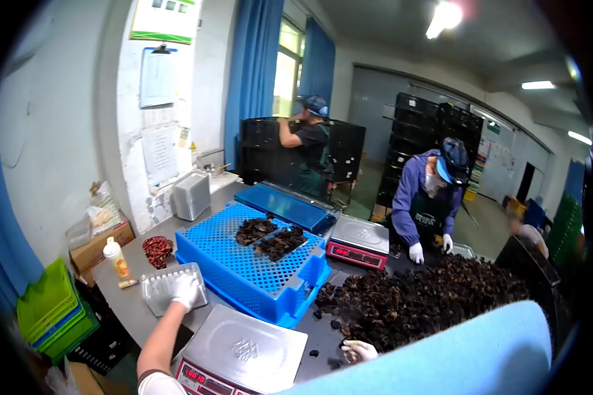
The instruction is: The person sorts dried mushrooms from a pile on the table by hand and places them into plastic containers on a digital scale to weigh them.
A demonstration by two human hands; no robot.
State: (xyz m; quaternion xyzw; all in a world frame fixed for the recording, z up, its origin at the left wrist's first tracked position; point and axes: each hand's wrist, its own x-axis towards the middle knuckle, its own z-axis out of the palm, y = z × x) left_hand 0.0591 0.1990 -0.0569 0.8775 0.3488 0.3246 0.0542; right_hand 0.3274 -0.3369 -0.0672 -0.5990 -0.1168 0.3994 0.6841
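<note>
My left hand [186,291], in a white glove, is at the right side of a clear plastic tray [153,284] on the table, its fingers closed over the tray and slightly blurred. My right hand [359,351], also gloved, is at the near edge of a big heap of dark, crinkled pieces like wood ear mushrooms [415,299]. Its fingers are bent together; what they hold is too small to tell. Between my hands stands a scale [247,345] with a bare metal plate and a lit red display.
An upturned blue crate [244,263] bears two filled trays [280,243]. Beyond are a second scale [359,234] and a co-worker [428,191] with gloved hands at the heap. Stacked trays [191,195], a bottle [115,257] and a red bundle [157,251] line the left. A blue surface [454,355] blocks the lower right.
</note>
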